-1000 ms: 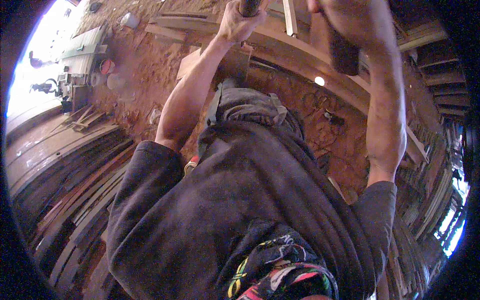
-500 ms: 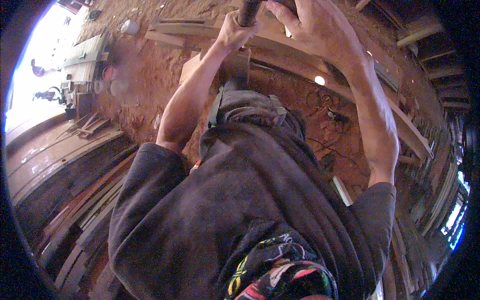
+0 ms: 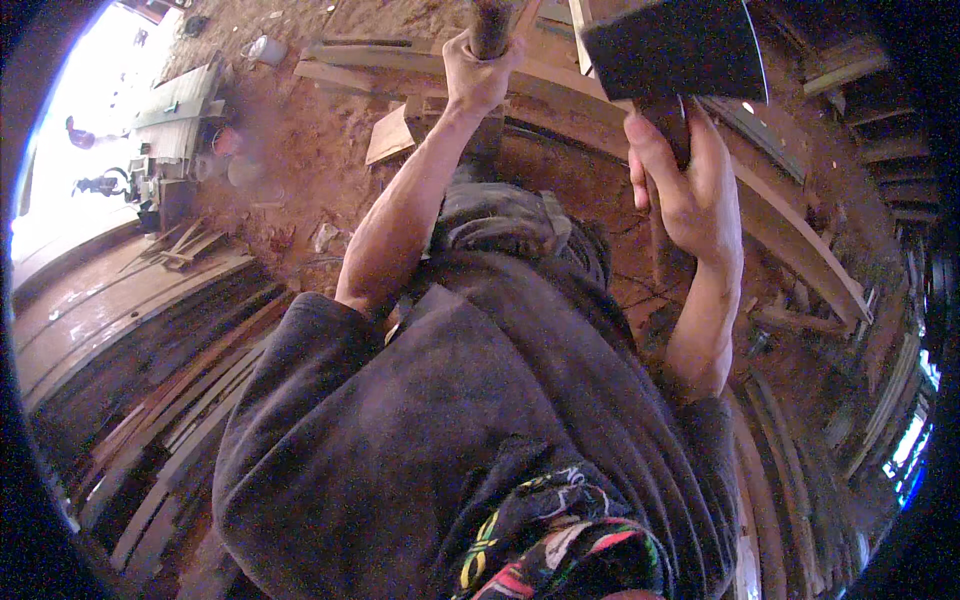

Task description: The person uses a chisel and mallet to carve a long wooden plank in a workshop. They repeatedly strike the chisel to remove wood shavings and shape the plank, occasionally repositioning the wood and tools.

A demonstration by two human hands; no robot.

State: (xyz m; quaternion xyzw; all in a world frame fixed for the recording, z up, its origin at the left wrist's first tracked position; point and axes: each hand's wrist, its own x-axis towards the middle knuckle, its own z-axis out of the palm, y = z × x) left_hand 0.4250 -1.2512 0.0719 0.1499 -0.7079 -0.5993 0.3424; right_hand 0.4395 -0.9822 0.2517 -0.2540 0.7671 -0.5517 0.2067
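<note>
My left hand is wrapped round a thick dark round shaft at the top of the view; its far end runs out of the picture. In my right hand is a hatchet-shaped tool with a broad dark flat head and a wooden handle. The head is raised to the right of the shaft, apart from it, with a thin bright line along its right side. A pale wooden block sits below and left of my left hand. What the shaft rests on is hidden.
Long timber beams cross the reddish ground and curve off to the right. Stacked planks lie at the lower left, beside a wide board with offcuts on it. A white bucket stands at the far left.
My right hand has come down and back from beside the shaft, bringing the broad dark head into view. My left hand still grips the shaft and has shifted slightly.
</note>
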